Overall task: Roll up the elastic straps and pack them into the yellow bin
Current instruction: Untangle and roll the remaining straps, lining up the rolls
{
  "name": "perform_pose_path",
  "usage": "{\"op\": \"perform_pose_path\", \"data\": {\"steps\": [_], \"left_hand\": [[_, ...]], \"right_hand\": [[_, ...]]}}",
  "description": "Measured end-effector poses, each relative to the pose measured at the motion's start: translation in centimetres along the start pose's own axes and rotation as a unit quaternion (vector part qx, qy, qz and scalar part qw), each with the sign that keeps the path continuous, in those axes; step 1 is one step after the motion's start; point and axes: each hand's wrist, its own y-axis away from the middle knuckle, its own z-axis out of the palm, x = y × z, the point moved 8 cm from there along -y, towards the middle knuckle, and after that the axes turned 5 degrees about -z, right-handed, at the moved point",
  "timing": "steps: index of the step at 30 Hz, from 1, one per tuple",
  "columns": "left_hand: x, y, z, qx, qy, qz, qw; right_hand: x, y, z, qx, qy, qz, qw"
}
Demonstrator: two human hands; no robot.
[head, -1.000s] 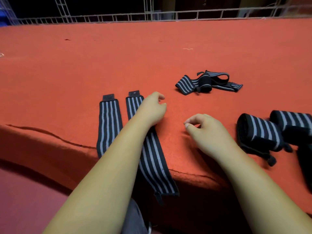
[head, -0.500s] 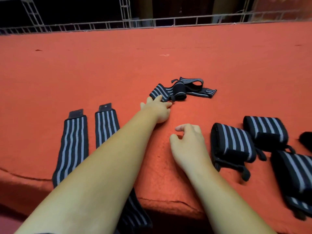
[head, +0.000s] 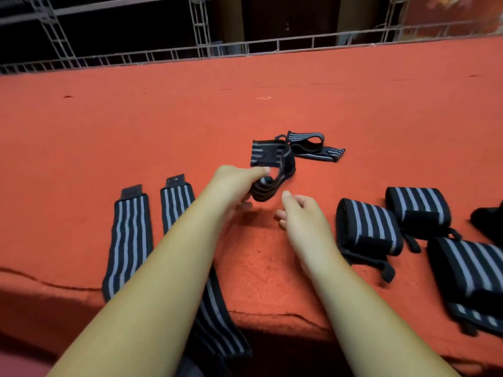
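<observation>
View: head camera, looking down along both your forearms onto the red cloth table (head: 245, 104).
Left hand: your left hand (head: 235, 183) is just above the cloth, fingers curled round one end of the held strap (head: 268, 186).
Held strap: black with grey stripes, partly lifted. Its far end folds over and reaches the cloth just beyond your left hand.
Right hand: your right hand (head: 302, 216) sits just right of the held strap, apart from it. Fingers loosely curled, thumb forward, gripping nothing.
Looped strap: the looped strap (head: 315, 146) lies on the cloth directly behind the held strap. Whether they touch cannot be told.
Flat straps: the outer flat strap (head: 130, 240) and inner flat strap (head: 177, 200) lie side by side at left. Your left forearm crosses the inner one.
Rolled straps: the near roll (head: 367, 229), far roll (head: 417, 208) and edge roll (head: 471, 270) are grouped right of your right hand.
Far edge: a metal truss rail (head: 272, 47).
</observation>
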Motion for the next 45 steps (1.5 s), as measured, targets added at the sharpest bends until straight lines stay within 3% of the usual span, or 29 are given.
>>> {"op": "perform_pose_path", "data": {"steps": [2,4,9,11,16,22,25,28,38,41,45], "left_hand": [[-1.0,3.6,0.3,-0.072,0.003,-0.055,0.996],[-2.0,7.0,0.5,-0.128,-0.047,-0.092,0.986],[-3.5,12.6,0.4,-0.204,-0.136,-0.1,0.964],[-3.6,12.8,-0.6,-0.174,-0.146,-0.077,0.971],[-3.8,10.1,-4.7,0.029,-0.176,-0.006,0.984],[-3.3,7.8,-4.1,-0.019,-0.1,0.075,0.992],[-3.0,8.1,-2.3,-0.075,-0.161,0.106,0.978],[-2.5,8.9,-1.1,-0.068,-0.237,0.143,0.959],[-1.8,10.8,-0.2,-0.172,-0.064,0.106,0.977],[-1.2,10.5,-1.9,-0.077,0.007,0.124,0.989],[-1.2,9.8,-4.5,0.053,0.126,0.141,0.98]], "right_hand": [[0.2,0.4,0.5,-0.019,-0.161,0.049,0.986],[0.2,1.2,0.7,-0.041,-0.25,0.088,0.963],[-0.1,4.1,1.2,-0.075,-0.279,0.129,0.949],[-0.3,5.1,1.5,-0.088,-0.284,0.146,0.943],[-0.2,6.0,0.7,-0.124,-0.233,0.126,0.956],[-0.5,6.7,0.4,-0.201,-0.189,0.129,0.952],[-0.2,6.0,-0.5,-0.21,-0.151,0.118,0.959],[-0.2,5.6,-1.4,-0.206,-0.116,0.108,0.966],[-1.1,6.4,-1.7,-0.159,-0.107,0.069,0.979],[-1.7,6.5,-1.8,-0.176,-0.113,0.042,0.977],[-2.9,7.4,-1.3,-0.237,-0.131,0.035,0.962]]}}
